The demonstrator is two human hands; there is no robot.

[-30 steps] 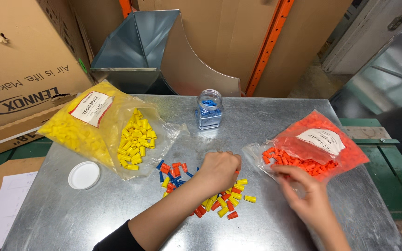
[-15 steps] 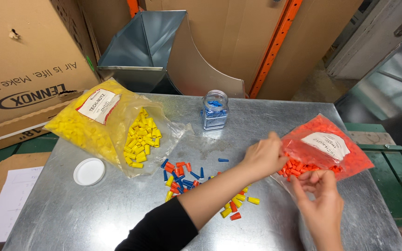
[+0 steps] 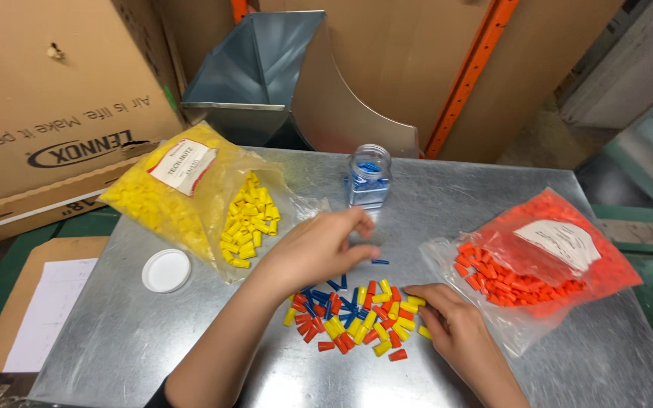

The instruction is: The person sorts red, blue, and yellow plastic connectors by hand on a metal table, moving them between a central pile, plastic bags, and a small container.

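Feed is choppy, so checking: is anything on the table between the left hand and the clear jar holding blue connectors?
Nothing visible. The left hand hovers over bare metal table just short of the clear jar, with open surface between them. The yellow bag lies off to its left, and the mixed pile sits nearer the person, by the right hand.

A grey sheet-metal table [image 3: 190, 332] carries a clear bag of yellow wire caps [image 3: 190, 200] at left, a white lid [image 3: 166, 270] beside it, a small clear jar of blue caps [image 3: 368, 177] at the back, a bag of orange caps [image 3: 542, 257] at right, and a loose mixed pile of caps [image 3: 353, 317] in front
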